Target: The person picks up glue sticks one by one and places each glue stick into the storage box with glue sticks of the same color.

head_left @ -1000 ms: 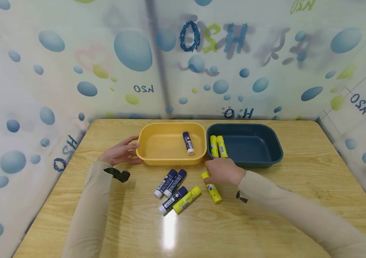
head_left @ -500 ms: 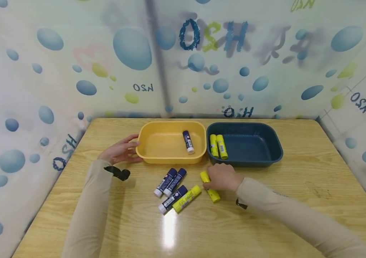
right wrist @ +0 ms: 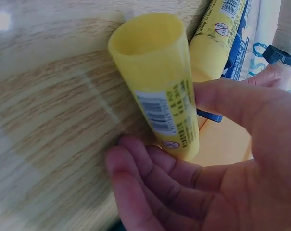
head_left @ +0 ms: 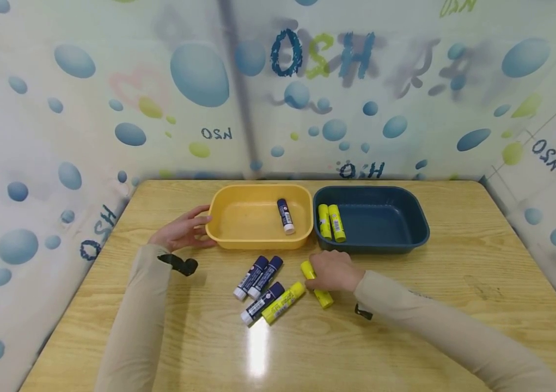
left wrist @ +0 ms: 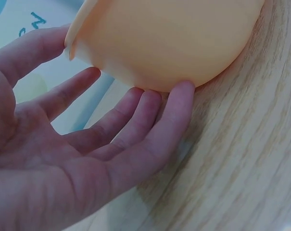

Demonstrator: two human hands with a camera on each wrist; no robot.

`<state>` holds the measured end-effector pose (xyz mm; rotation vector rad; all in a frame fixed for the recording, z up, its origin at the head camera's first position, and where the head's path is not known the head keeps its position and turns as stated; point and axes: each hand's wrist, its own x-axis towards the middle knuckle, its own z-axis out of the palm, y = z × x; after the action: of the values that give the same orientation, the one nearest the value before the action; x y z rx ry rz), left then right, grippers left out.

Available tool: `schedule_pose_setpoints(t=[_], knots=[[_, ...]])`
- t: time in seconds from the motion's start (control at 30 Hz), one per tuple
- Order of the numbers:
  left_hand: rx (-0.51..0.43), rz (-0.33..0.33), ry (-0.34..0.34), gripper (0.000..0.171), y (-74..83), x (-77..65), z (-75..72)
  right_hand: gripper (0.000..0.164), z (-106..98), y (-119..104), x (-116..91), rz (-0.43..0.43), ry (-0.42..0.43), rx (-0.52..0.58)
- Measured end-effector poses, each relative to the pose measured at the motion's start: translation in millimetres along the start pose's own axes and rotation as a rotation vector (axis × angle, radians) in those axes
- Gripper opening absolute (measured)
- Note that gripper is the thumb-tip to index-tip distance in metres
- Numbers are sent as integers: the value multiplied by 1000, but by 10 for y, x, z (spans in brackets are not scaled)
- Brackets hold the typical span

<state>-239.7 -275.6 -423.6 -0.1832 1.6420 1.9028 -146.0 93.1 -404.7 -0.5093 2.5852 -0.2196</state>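
My right hand grips a yellow glue stick between thumb and curled fingers, low over the table. To its left lies another yellow glue stick alongside a navy one. Two more navy glue sticks rest just behind them. My left hand touches the left end of an orange tray, its fingers loosely extended, the tips at the rim and along the outer wall. One navy glue stick with a white end lies inside that tray.
A dark blue tray stands directly right of the orange one; two yellow glue sticks lie at its left end. Both trays sit toward the back of the wooden table, close to a patterned wall covering.
My right hand has moved slightly down and left around the yellow glue stick, whose far end has shifted a little left. The left hand stays at the orange tray.
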Motion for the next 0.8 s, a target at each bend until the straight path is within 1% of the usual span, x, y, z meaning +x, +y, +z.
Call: schedule_pose_setpoints(t=[0.17,0.4,0.53,0.8], knots=[[7,5,-7,62,-3,12,-5,29,-14,7,12,-15,3,7],[-2,2,-5,62,-2,10,3,30,-24,17,22,-13,4,5],[-6,2,0,62,-3,5,2,29,-26,29,14,-22,20,8],[15,15,-7,62,-12,14,5,27,-59,38,-25,-33,36,29]])
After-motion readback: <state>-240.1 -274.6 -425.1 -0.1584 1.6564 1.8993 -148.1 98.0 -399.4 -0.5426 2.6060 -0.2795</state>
